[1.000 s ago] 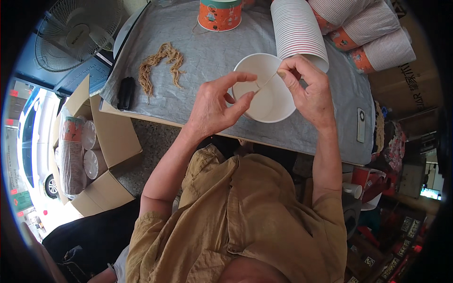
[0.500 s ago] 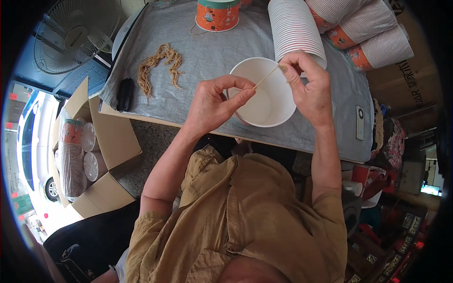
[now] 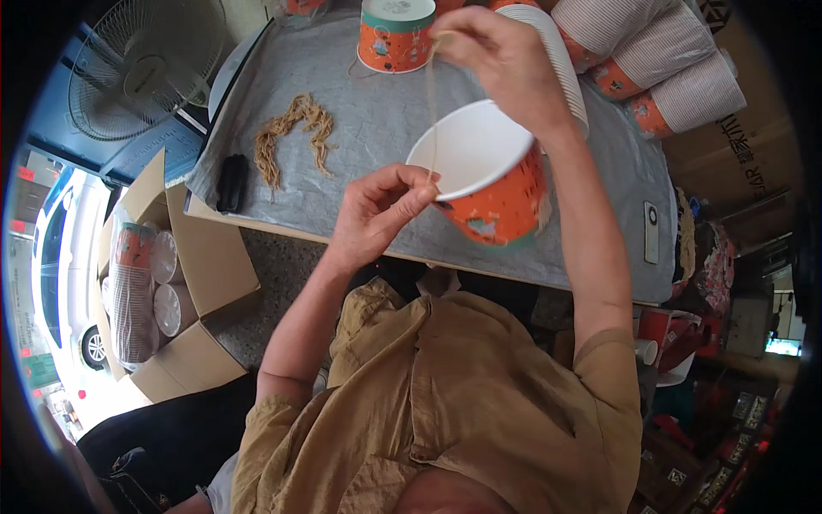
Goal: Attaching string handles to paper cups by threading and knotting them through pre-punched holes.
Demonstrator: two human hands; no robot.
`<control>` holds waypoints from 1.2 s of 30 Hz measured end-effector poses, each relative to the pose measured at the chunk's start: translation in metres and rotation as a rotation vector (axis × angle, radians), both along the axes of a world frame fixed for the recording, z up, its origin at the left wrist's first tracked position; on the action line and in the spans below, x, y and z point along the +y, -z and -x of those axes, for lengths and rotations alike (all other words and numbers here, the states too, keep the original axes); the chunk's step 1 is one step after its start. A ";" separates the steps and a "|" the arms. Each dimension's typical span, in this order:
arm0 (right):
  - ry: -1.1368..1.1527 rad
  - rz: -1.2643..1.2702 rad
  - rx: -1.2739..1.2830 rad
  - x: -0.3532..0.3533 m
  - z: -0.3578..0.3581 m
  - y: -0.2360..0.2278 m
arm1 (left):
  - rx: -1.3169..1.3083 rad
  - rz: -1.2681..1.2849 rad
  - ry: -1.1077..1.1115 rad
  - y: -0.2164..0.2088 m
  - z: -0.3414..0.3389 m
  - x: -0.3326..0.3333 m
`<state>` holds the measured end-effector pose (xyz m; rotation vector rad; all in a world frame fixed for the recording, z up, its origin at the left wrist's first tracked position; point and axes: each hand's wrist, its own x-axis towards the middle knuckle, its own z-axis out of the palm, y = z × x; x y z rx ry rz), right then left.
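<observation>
A thin tan cord (image 3: pixel 432 111) runs almost upright between my two hands. The lower part is pinched in my left hand (image 3: pixel 377 212), right at the rim of an orange printed paper tub (image 3: pixel 505 204). Whether those fingers also grip the rim, I cannot tell. My right hand (image 3: pixel 512 73) is raised beyond the tub with the cord's upper part between thumb and fingers. White inside, the tub leans with its mouth toward the upper left. A tuft of tan cord shows on its right side. Behind, near my right fingertips, stands a second orange tub (image 3: pixel 394 47) with a green band.
A loose bundle of tan cords (image 3: pixel 278 133) lies left on the grey-covered table (image 3: pixel 360 116), beside a black object (image 3: pixel 231 183). Nested tubs (image 3: pixel 565 73) and wrapped stacks (image 3: pixel 685 73) fill the far right. A white device (image 3: pixel 652 233) lies right; an open carton (image 3: pixel 221 265) stands left.
My right hand has moved up and away to the left, drawing the cord long. The tub has tipped, so its orange side now shows. My left hand has shifted slightly down.
</observation>
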<state>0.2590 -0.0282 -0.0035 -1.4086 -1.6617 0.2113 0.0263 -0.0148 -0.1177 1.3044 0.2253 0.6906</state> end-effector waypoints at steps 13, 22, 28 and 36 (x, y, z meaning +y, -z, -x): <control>0.052 -0.108 0.537 -0.115 -0.031 0.075 | -0.310 0.453 -0.338 0.011 -0.032 -0.025; 0.064 -0.100 0.973 -0.149 -0.030 0.125 | -0.299 0.365 -0.332 0.006 -0.044 -0.050; 0.123 -0.090 1.196 -0.148 -0.039 0.127 | -0.261 0.443 -0.108 -0.010 -0.026 -0.040; 0.022 -0.049 1.188 -0.165 -0.043 0.120 | -0.529 0.783 -0.013 -0.020 -0.007 0.047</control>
